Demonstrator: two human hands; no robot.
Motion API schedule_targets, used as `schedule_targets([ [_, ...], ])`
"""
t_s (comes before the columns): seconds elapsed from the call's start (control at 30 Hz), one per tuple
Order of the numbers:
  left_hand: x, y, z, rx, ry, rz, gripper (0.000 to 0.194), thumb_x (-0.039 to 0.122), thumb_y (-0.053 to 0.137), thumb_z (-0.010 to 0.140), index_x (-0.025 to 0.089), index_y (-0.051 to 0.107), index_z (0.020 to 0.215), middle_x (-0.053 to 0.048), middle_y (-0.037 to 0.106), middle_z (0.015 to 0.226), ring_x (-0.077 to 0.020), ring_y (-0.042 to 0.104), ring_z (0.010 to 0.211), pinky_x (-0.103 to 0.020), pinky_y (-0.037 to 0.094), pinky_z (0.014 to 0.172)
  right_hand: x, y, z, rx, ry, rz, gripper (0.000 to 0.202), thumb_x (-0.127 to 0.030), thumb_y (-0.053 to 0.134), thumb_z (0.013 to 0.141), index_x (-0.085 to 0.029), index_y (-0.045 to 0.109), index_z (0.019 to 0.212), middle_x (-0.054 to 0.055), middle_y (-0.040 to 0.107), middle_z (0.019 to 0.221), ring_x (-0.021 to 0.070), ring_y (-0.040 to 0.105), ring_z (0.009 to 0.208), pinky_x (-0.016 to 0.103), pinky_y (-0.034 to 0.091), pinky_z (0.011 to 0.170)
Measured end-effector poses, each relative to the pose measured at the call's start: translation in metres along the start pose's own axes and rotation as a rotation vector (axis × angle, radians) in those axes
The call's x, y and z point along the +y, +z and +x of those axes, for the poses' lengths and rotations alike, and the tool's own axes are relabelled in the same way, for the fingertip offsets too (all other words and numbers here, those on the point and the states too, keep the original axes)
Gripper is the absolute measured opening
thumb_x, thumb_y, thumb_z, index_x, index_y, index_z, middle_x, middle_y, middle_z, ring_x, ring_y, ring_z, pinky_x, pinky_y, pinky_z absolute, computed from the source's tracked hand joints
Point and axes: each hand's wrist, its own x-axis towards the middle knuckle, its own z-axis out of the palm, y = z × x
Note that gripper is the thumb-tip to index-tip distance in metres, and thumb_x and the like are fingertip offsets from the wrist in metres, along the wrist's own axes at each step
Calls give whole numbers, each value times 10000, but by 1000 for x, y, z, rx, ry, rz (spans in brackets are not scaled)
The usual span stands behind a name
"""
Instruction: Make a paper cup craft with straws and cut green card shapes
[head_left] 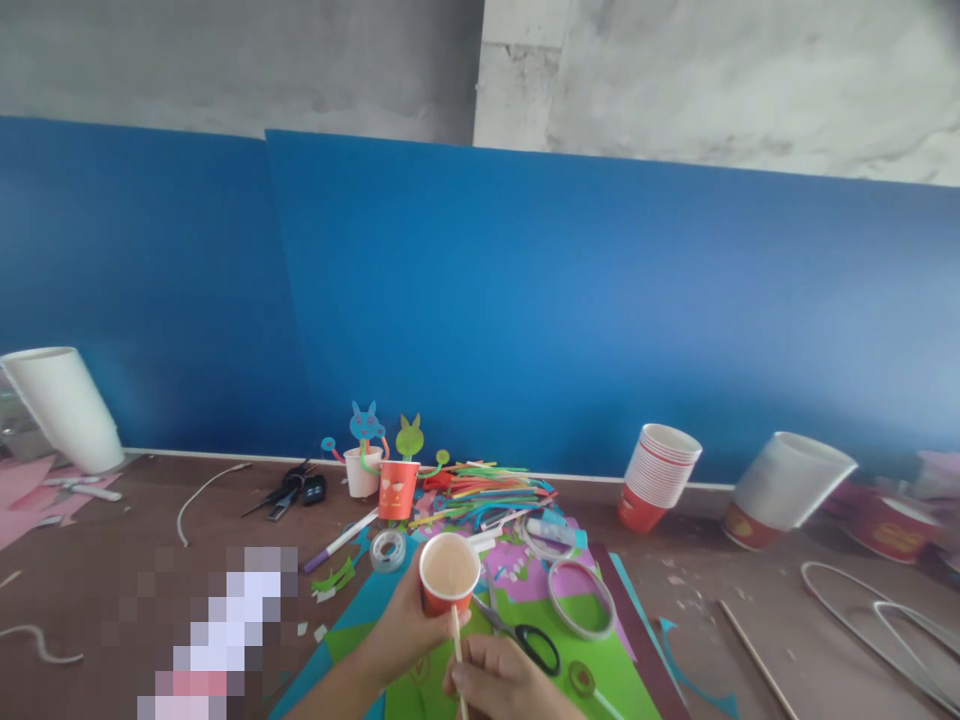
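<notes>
In the lower middle of the frame our left hand (411,618) is clamped around a red paper cup (450,565), its open mouth tipped toward us so that we look down into the pale inside. Our right hand (499,682), at the bottom edge just right of centre, is closed with the fingers together on a thin pale stick (458,650); the stick's upper end meets the near side of the cup in our view, though we cannot tell whether they touch. Below the hands lies a green sheet (626,680), and just right of the cup we have the scissors (517,631), with a large tape ring (598,632) beyond them. Left of the cup, a small clear tape roll (388,567) sits near a purple-and-white marker (341,540). Farther back on the brown bench (157,500), left of centre, stand a white cup (363,474) with a blue animal cutout (363,424) and an orange-red cup (397,490) with a green animal cutout (410,438). Coloured strips (495,490) lie heaped to their right, and a stack of paper cups (660,472) leans at centre right.
</notes>
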Motion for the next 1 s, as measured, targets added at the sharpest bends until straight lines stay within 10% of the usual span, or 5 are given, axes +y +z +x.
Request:
schedule_targets([
  [1.0,3,-1,-1,-14,-24,-3,551,249,683,579,157,578,1112,-95,667,1080,-273,618,983,-379,493,885,7,4,3,44,-9,104,458,-582,635,616,-166,519,766,-64,495,443,63,414,393,189,233,418],
])
